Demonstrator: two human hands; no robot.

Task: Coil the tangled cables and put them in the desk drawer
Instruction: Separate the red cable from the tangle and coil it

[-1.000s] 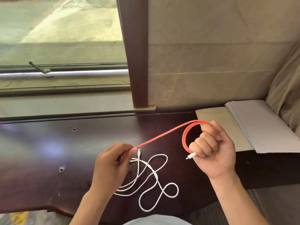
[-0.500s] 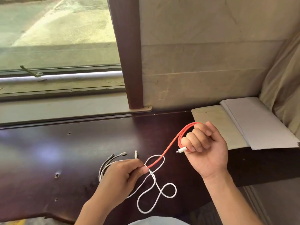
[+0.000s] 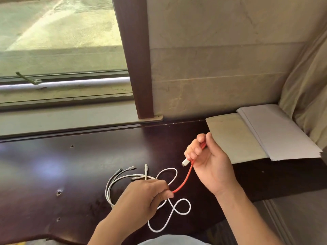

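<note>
Right of centre in the frame, the person's right hand [image 3: 208, 156] is curled shut around a bundle of thin red cable [image 3: 185, 179], the loops tucked into the palm so they cannot spring apart; the cable's white plug [image 3: 185, 163] sticks out below the curled fingers. From there a short free run of red cable drops down and to the left to the left hand [image 3: 141, 198], whose thumb and fingertips are pinched together on it. Holding the slack this way probably keeps the strand taut and guided, so the next turn can be laid neatly onto the bundle.

Beneath and around the left hand, a loose white cable [image 3: 174, 212] lies in figure-eight loops on the dark glossy wooden desk [image 3: 53, 174], tangled beside a grey multi-ended cable [image 3: 115, 175] whose small connectors fan out toward the middle of the frame. Both appear uncoiled, waiting their turn.

At the right edge, a stack of white paper [image 3: 276, 135] rests on a pale beige folder [image 3: 233, 138], well apart from the cables. No drawer is visible in this view.
</note>
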